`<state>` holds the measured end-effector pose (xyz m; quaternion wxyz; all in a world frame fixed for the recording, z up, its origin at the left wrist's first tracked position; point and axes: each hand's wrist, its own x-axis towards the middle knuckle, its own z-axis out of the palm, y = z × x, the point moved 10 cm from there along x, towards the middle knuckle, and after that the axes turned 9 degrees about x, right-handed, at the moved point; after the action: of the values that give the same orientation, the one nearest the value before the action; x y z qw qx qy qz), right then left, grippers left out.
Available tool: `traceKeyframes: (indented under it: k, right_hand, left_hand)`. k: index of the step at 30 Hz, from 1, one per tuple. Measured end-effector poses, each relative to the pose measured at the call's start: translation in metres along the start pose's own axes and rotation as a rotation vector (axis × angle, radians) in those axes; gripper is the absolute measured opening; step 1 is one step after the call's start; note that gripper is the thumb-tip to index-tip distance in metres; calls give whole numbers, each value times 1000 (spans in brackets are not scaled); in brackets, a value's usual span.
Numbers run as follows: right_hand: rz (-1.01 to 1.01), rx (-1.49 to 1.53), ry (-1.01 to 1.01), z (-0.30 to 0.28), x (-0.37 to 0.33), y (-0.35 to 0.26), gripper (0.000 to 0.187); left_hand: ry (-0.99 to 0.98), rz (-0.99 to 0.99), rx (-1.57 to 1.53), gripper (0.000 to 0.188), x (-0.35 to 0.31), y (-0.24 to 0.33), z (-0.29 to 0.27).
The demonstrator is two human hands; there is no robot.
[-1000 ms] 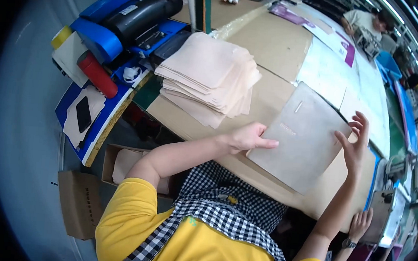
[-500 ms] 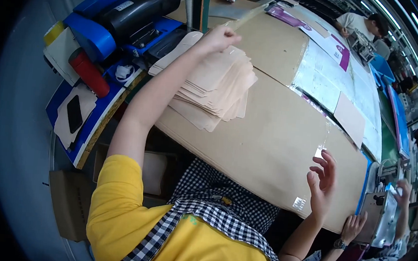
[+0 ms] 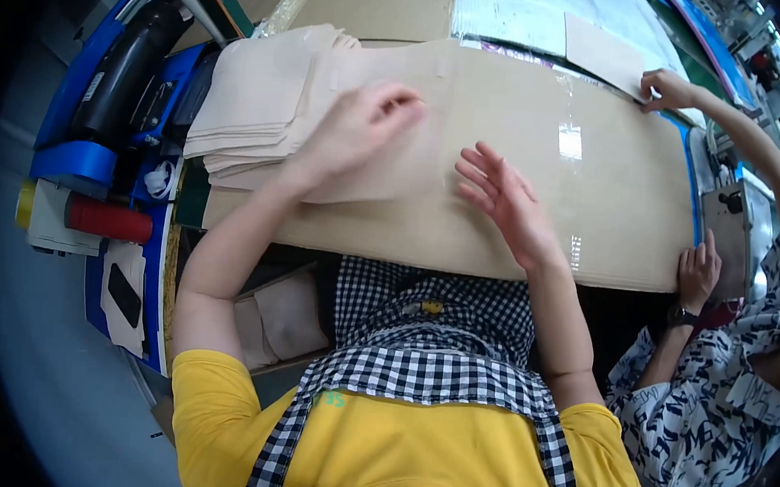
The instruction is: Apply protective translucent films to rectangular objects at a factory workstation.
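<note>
My left hand, smeared by motion, has curled fingers on a thin pinkish-beige sheet, itself blurred. Whether the sheet is paper or leather I cannot tell. It lies partly over a stack of similar cut sheets on the left of the cardboard-covered table. To the right of the moving sheet, my right hand hovers above the cardboard, fingers apart and holding nothing.
A blue machine with a black cylinder, a red cylinder and a dark phone are at the left. On the right, a co-worker's hand touches a beige panel; the other hand rests by a metal box.
My left hand has come nearer and right from the stack's far side, with a sheet sliding under it. My right hand has moved left toward it. The whole view has turned and shifted.
</note>
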<state>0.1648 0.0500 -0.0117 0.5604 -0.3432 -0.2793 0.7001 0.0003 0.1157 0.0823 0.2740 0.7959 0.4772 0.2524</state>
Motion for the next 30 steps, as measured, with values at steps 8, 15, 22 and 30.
traceKeyframes:
  k: [8, 15, 22, 30]
  right_hand:
    - [-11, -268, 396, -82, -24, -35, 46]
    - [-7, -697, 414, -99, 14, -65, 29]
    - [-220, -809, 451, -116, -49, -133, 20]
    - [67, -1574, 269, -75, -179, -101, 41]
  left_hand:
    - [46, 431, 490, 54, -36, 21, 126]
    - [14, 420, 502, 55, -45, 19, 134]
    - [41, 425, 480, 55, -44, 16, 134]
    - [29, 396, 389, 54, -45, 16, 122]
